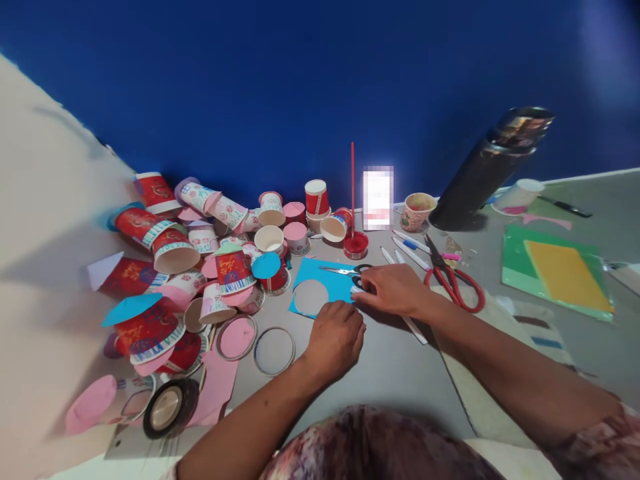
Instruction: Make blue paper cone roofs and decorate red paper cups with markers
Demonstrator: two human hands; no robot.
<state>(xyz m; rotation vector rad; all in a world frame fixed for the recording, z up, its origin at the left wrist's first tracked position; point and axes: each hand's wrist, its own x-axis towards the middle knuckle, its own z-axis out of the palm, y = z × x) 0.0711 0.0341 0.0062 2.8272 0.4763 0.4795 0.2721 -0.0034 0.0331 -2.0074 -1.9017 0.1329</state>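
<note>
Lower centre: left hand (336,339) curled loosely, knuckles up, resting on the near edge of the blue paper sheet (325,283); whether it grips anything cannot be told. Just beyond, right hand (395,288) closed around the black handles of small scissors (345,271), blades lying on the sheet beside its cut round hole. Right of centre: red-handled scissors (453,280). Farther left: heap of paper cups (200,253). Upper right: dark flask (493,167).

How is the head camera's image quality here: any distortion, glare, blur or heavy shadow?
Head view: wide-angle bending tilts the dark flask and curves the table edge; a bright screen glares, blurred into blocks; the left side is washed out pale; soft shadows sit under the right hand and left hand; cups stay fairly sharp.
</note>
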